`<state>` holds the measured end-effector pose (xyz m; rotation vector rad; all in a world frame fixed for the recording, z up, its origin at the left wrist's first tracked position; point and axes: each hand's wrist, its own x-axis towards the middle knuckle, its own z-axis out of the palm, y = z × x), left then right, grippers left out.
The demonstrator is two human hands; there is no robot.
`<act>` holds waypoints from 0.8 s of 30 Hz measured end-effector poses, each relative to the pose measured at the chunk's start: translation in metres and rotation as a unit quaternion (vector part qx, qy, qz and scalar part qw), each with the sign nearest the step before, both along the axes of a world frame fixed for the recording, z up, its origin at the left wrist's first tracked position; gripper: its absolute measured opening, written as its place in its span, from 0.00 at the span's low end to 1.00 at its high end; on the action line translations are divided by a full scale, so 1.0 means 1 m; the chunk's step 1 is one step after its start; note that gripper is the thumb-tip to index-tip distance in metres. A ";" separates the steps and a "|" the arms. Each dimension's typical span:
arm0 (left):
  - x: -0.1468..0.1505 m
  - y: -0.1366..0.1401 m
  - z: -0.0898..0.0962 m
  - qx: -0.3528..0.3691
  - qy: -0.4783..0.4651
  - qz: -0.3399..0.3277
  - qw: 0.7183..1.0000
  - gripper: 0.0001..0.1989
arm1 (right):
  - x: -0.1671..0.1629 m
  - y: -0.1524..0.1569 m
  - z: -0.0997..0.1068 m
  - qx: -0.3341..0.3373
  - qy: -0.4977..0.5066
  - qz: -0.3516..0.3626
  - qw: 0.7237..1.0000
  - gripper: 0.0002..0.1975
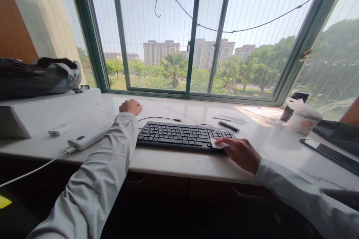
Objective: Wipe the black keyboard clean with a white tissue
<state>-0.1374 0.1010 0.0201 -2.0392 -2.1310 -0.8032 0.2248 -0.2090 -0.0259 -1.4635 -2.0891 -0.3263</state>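
Observation:
A black keyboard (175, 134) lies on the white marble-patterned sill top. My right hand (242, 151) pinches a white wipe (220, 143) and presses it on the lower part of the number pad at the keyboard's right end. Beyond the keyboard's left end, my left hand (131, 107) rests on the sill top, closed in a fist. Nothing sticks out of that fist, and its palm side is hidden. A black cable with a plug (177, 120) lies just behind the keyboard.
A white power bank (88, 137) with a white cable lies left of my forearm, near a white box (53, 110). Behind the number pad lies a black pen (228, 126). At right are a plastic tub (304, 119) and a dark phone (331, 155). Windows stand behind.

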 end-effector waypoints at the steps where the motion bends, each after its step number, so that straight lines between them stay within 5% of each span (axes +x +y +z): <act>1: 0.000 0.000 0.000 0.002 -0.002 0.001 1.000 0.17 | -0.008 0.000 0.002 -0.005 -0.015 0.031 0.999 0.15; 5: 0.001 -0.001 0.000 0.006 -0.003 -0.003 1.000 0.16 | -0.023 0.006 0.009 -0.037 -0.070 0.139 0.987 0.17; 13: 0.001 -0.004 0.002 0.010 0.002 -0.002 1.000 0.17 | -0.004 0.017 0.000 0.006 -0.059 0.061 0.996 0.14; 24: 0.001 -0.008 0.004 0.015 0.005 0.000 1.000 0.17 | -0.049 0.033 0.003 -0.013 -0.088 0.162 0.983 0.21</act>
